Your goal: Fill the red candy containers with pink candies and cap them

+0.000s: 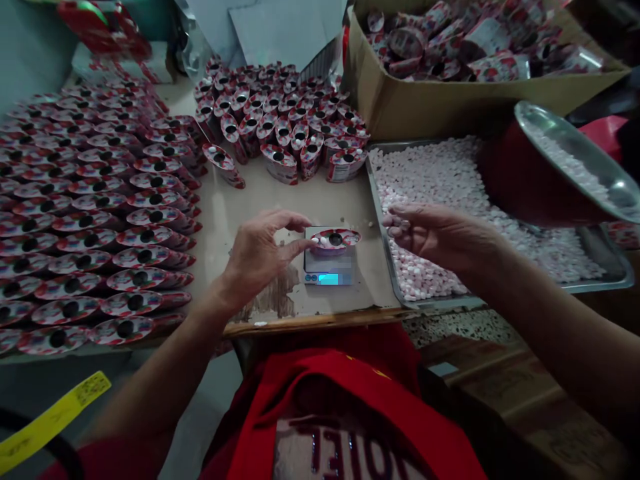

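Observation:
A small digital scale [327, 267] with a lit blue display lies on the worktop. On its plate stands an oval, red-and-white printed container [345, 238] with a round dark hole in the top; a few white pellets rest on its lid. My left hand [263, 250] is at the container's left end, thumb and forefinger apart, the thumb tip close to or touching it. Over the left edge of a metal tray [395, 280] of small pale pellets [425, 173], my right hand [435, 237] has its thumb and fingers drawn together. What lies between those fingertips is unclear.
Rows of similar containers [80, 220] cover the left side, and another group [280, 127] stands behind the scale. A red bowl [530, 173] of pellets tilts on the tray. Behind it, a cardboard box [400, 110] holds printed sleeves or cups. The worktop's front edge [320, 321] is near my apron.

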Motion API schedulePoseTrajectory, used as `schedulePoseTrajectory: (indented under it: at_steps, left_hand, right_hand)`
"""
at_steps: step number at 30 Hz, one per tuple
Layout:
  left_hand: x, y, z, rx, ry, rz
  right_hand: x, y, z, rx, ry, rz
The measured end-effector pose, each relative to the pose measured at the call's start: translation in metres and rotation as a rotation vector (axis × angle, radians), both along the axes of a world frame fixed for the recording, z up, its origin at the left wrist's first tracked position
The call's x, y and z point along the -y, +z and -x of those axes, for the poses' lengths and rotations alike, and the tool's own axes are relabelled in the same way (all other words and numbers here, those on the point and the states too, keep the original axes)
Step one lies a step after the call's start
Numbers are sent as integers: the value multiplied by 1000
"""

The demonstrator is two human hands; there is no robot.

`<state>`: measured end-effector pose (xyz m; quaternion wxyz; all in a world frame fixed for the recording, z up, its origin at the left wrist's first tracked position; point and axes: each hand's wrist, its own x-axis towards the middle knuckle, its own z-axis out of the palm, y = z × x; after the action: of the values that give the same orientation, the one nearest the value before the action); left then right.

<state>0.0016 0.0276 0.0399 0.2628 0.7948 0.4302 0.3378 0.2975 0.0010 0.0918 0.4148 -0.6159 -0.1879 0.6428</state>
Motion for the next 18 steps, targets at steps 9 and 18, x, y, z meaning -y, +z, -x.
schedulePoseTrajectory:
  at_steps: [9,18]
  left_hand:
    - [2,-18,4,50,-20,155]
    - [-3,0,-3,103,-56,49]
  right_hand:
    - [4,14,-59,355,70,-183]
    - [2,-7,-37,240,99,-133]
